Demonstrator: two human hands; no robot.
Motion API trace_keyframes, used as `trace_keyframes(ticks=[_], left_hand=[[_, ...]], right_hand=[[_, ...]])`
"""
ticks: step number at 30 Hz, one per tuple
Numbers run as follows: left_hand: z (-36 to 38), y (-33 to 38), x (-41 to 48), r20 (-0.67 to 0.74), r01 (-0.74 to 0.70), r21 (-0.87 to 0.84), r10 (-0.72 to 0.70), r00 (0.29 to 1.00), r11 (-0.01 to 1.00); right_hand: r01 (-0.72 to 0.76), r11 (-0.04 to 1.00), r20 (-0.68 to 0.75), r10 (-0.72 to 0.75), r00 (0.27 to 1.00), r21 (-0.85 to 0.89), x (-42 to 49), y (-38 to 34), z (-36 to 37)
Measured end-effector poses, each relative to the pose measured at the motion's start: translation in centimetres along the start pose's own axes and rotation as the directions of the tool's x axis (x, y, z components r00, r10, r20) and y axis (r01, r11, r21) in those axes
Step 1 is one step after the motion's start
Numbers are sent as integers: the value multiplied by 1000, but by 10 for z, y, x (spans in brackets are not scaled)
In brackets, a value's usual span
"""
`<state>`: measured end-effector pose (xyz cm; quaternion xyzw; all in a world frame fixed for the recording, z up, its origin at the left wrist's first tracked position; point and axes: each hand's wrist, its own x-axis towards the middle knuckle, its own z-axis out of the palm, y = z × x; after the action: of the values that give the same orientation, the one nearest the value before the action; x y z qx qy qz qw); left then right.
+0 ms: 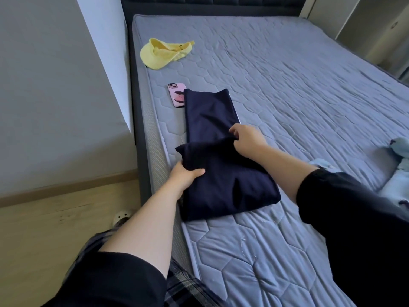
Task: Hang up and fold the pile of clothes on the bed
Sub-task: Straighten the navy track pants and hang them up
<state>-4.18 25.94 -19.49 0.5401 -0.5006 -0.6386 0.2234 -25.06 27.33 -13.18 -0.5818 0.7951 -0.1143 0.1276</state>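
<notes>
A dark navy garment (212, 151) lies lengthwise near the left edge of the grey quilted mattress (309, 89), its near part folded over into a thick bundle. My left hand (184, 177) grips the left edge of that folded part, thumb on top. My right hand (246, 138) pinches the fold's upper right corner. Light blue and white clothes (398, 165) lie bunched at the right edge of the view, partly cut off.
A pink-cased phone (177, 94) lies beside the garment's far left corner. A yellow sun hat (163, 53) sits further up the mattress near the left edge. A dark headboard (210, 3) closes the far end. Wooden floor (55, 229) and a grey wall are on the left.
</notes>
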Motion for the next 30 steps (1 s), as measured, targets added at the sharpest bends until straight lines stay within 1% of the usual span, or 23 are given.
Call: trace_keyframes(ticks=[1, 2, 3, 4, 5, 6, 7, 8, 9, 11, 13, 14, 15, 16, 18, 19, 20, 21, 23, 24, 26, 28, 30], left_hand=[[2, -2, 3, -110, -27, 117, 40, 993, 993], [3, -3, 5, -202, -60, 257, 115, 973, 965], [4, -4, 5, -249, -114, 402, 228, 941, 909], [5, -6, 7, -231, -182, 531, 348, 908, 828], [7, -9, 9, -152, -245, 620, 420, 894, 745], [9, -13, 11, -46, -288, 675, 428, 903, 679], [10, -18, 13, 52, -305, 711, 385, 922, 634], [10, -24, 16, 121, -303, 738, 323, 939, 603], [9, -28, 18, 156, -297, 756, 280, 947, 584], [7, -34, 22, 165, -292, 769, 265, 950, 568], [7, -34, 24, 159, -289, 773, 269, 950, 564], [6, -33, 24, 157, -289, 773, 271, 950, 564], [6, -33, 24, 152, -287, 773, 274, 950, 566], [6, -33, 23, 143, -281, 774, 276, 950, 567], [5, -32, 22, 127, -268, 788, 279, 952, 554], [5, -31, 20, 123, -264, 794, 280, 952, 548], [5, -29, 19, 119, -259, 797, 278, 953, 546], [6, -28, 17, 113, -250, 799, 272, 956, 547], [7, -25, 13, 91, -226, 817, 267, 959, 531], [7, -23, 12, 76, -217, 834, 283, 956, 507], [6, -17, 10, 78, -239, 865, 352, 933, 441], [4, -11, 9, 145, -305, 876, 400, 905, 374], [3, -7, 8, 217, -343, 868, 349, 912, 358]], right_hand=[[30, 998, -58, -33, 998, -54, -3, 1, 8], [82, 992, -111, -93, 989, -97, -8, 1, 17], [141, 981, -135, -159, 978, -134, -13, 3, 26], [188, 965, -105, -209, 972, -183, -18, 6, 36], [212, 948, -30, -225, 974, -238, -23, 11, 44], [207, 935, 63, -197, 978, -288, -27, 19, 53], [176, 929, 147, -134, 980, -326, -32, 29, 60], [133, 926, 201, -63, 977, -353, -37, 37, 67], [91, 925, 218, -9, 976, -369, -41, 44, 71], [18, 931, 182, 52, 982, -364, -50, 44, 79], [-22, 956, 142, 66, 988, -292, -57, 35, 82], [7, 971, 126, 24, 992, -241, -62, 31, 83], [84, 976, 110, -63, 992, -199, -70, 29, 82], [197, 964, 101, -181, 978, -176, -79, 27, 81], [414, 882, 133, -393, 910, -227, -100, 30, 80], [475, 827, 162, -446, 880, -301, -108, 34, 83], [490, 781, 181, -457, 871, -386, -114, 38, 85], [463, 759, 181, -430, 885, -458, -117, 40, 87], [373, 755, 165, -340, 926, -539, -116, 43, 87], [354, 754, 166, -317, 934, -553, -114, 42, 87], [362, 764, 190, -309, 932, -534, -111, 38, 89], [375, 792, 190, -324, 927, -482, -108, 31, 86], [370, 835, 178, -324, 929, -408, -105, 22, 71]])
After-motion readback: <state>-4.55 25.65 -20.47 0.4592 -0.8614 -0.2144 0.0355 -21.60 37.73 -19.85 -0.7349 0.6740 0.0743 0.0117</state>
